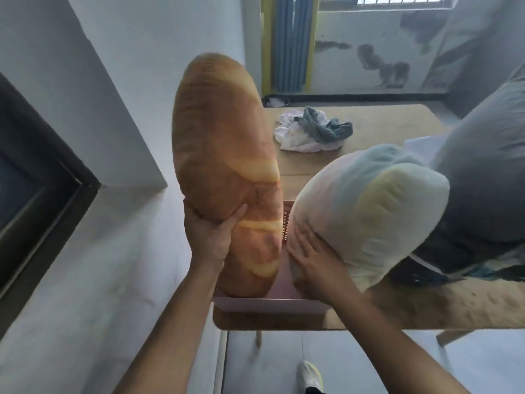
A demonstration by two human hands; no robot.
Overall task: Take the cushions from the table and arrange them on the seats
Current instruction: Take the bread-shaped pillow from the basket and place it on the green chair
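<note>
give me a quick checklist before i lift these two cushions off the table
1. Left hand gripping the bread cushion: ok, thumb and fingers curl round it.
2. Right hand holding the pastel cushion: not ok, it only presses flat on its side.
3. Bread cushion clear of the pink basket: not ok, its lower end looks to sit inside.
4. Pastel cushion free of the grey cushion: cannot tell, they look to touch.
5. Clothes pile out of the way: ok, it lies farther back on the table.
6. Seat ready: cannot tell, none in view.

A plain domestic room: wooden table (397, 120) with crumpled laundry (312, 130), striped curtain (289, 44) beside a barred window (383, 0), stained walls (369, 38).
</note>
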